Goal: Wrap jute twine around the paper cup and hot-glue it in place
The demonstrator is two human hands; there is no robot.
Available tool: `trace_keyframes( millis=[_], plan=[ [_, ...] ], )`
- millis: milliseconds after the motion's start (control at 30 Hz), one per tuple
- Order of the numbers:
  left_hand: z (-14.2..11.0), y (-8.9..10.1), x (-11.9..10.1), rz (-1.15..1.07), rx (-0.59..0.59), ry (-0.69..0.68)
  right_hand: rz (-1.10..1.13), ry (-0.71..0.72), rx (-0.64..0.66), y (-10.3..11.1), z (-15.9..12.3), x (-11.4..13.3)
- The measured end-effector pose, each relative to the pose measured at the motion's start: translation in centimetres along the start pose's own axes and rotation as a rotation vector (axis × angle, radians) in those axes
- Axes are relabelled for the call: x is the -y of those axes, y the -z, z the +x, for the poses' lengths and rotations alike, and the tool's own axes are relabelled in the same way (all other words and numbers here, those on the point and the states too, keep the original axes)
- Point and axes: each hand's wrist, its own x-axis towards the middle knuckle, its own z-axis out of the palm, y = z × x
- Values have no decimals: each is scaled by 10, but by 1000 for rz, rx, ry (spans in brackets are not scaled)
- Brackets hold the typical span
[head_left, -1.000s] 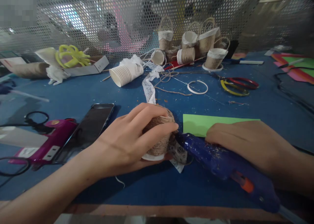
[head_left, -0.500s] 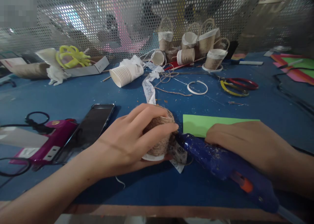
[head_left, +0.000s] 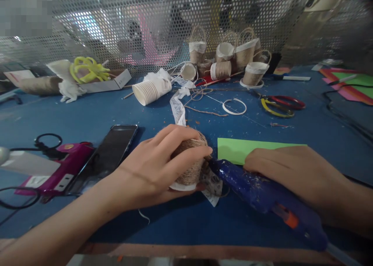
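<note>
My left hand point(head_left: 154, 169) is wrapped round a small cup covered in jute twine point(head_left: 190, 169), lying on its side on the blue table point(head_left: 87, 114). A strip of white lace point(head_left: 177, 108) runs from the cup toward the back. My right hand point(head_left: 291, 172) grips a blue hot glue gun point(head_left: 262, 192) with an orange trigger. The gun's nozzle touches the cup's side, where a bit of lace point(head_left: 214, 186) hangs. A green paper sheet point(head_left: 236, 149) lies just behind the gun.
A black phone point(head_left: 107, 155) and a magenta device point(head_left: 62, 169) lie at left. A stack of white paper cups point(head_left: 150, 91), a white ring point(head_left: 234, 106), scissors point(head_left: 281, 103) and several finished twine baskets point(head_left: 227, 60) sit behind. A perforated metal screen point(head_left: 145, 21) closes the back.
Both hands, the cup and the glue gun stay as they were. Only the head camera has shifted a little.
</note>
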Motion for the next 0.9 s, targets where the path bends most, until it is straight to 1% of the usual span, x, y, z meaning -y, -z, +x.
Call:
trace_keyframes(
  millis=[200, 333, 533, 633, 900],
  plan=[
    [0, -2, 0, -32, -67, 0, 4, -9, -5, -1, -1, 0],
    [0, -2, 0, -66, -69, 35, 5, 3, -5, -1, -1, -1],
    [1, -1, 0, -94, -92, 49, 10, -4, -55, -1, -1, -1],
    [0, -2, 0, -97, -92, 86, 6, -7, -73, 0, -2, 1],
    [0, 0, 1, -59, -141, 184, 36, -55, -40, 0, -4, 1]
  ],
)
